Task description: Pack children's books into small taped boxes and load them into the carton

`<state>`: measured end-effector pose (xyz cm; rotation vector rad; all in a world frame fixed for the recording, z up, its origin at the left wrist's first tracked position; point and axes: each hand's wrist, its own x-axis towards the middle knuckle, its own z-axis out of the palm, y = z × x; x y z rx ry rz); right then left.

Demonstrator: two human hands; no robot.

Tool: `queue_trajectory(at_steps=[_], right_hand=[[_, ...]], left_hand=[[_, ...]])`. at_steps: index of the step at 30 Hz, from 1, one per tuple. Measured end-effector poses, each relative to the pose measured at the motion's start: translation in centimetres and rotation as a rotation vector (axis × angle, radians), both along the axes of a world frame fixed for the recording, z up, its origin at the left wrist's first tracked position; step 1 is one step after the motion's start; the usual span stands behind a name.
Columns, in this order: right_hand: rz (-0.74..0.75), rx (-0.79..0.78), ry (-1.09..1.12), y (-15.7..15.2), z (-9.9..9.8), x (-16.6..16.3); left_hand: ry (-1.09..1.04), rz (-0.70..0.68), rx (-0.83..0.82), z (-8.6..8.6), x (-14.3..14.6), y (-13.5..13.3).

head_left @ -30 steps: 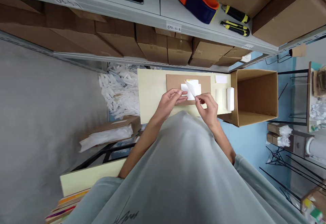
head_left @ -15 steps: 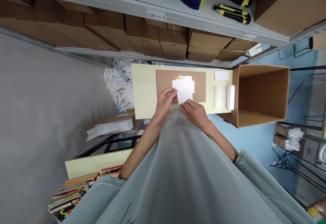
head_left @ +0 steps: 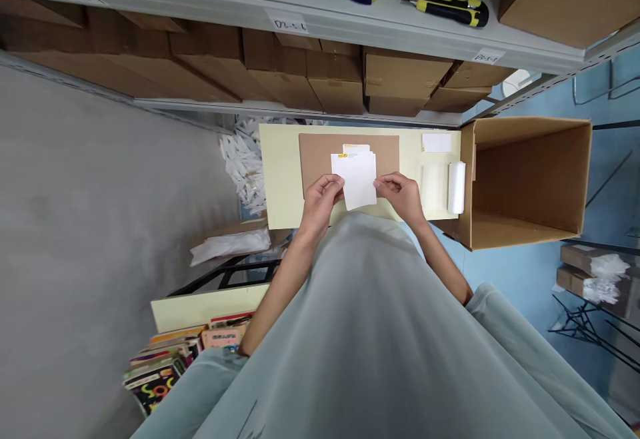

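Note:
A flat white paper piece [head_left: 354, 186] with a small yellow mark at its top left corner is held over the brown cardboard sheet [head_left: 314, 152]. My left hand [head_left: 319, 202] pinches its left edge between thumb and fingers. At the right edge, the fingertips of my right hand [head_left: 403, 196] are closed on the same piece. Behind its top edge another white piece [head_left: 356, 148] shows in part, with a yellow mark too. Whether the two are joined I cannot tell.
The cardboard lies on a pale yellow board [head_left: 281, 172]. A white roll [head_left: 456, 188] and a white label [head_left: 436, 142] are on its right side, beside an upright open carton [head_left: 530, 182]. Utility knives [head_left: 450, 9] lie on the shelf above. Books [head_left: 163, 372] are stacked lower left.
My right hand has moved from the paper's lower edge up and outward to its right edge. White tabs that stuck out at both sides no longer show. The view has shifted slightly.

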<state>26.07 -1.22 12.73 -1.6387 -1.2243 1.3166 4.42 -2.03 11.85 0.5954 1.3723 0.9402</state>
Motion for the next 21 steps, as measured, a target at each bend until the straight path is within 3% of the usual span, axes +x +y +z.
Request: queue_trajectory(at_steps=[8,13,21], right_hand=[[-0.052,-0.103,0.098,-0.1,-0.7,0.0],[-0.008,-0.139,0.165,-0.2,-0.5,-0.1],[0.031,-0.060,-0.023,-0.9,0.6,-1.1]], left_hand=[[-0.055,-0.030,0.010,0.7,-0.1,-0.5],[-0.055,-0.038,0.004,0.8,-0.5,-1.1],[0.099,-0.015,0.076,-0.7,-0.9,-1.6]])
